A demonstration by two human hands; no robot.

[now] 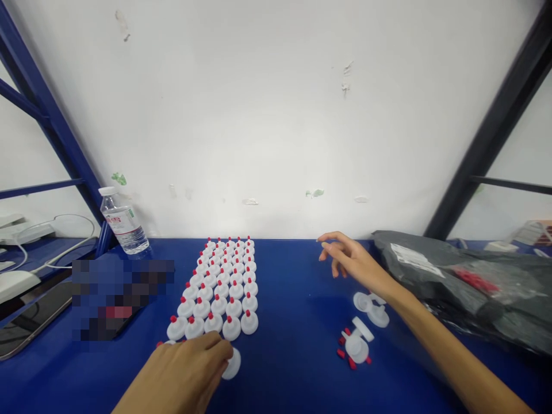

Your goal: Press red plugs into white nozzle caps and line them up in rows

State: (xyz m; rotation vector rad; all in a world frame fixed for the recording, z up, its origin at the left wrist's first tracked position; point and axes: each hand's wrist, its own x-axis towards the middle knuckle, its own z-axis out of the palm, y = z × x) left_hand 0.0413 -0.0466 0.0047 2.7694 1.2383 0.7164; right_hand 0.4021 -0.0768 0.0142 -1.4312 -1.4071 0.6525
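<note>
My left hand [190,368] is closed at the near end of rows of white round plastic caps with red tips [222,289]. Its fingers pinch the top of one white cap [233,364], whose rim shows beside the fingertips; whether it bears a red tip is hidden. My right hand [345,259] hovers over the table's right side, fingers apart and nothing in them. Below it lie loose white caps [378,316] and, nearer to me, another white cap [357,348] among several small red tips [352,364].
On the left, a water bottle [124,221] stands by the wall, with a blurred dark object [129,305] and a phone [34,319] nearer. A dark plastic bag [466,282] covers the right side. Frame posts [487,126] rise at both sides of the blue table [288,345].
</note>
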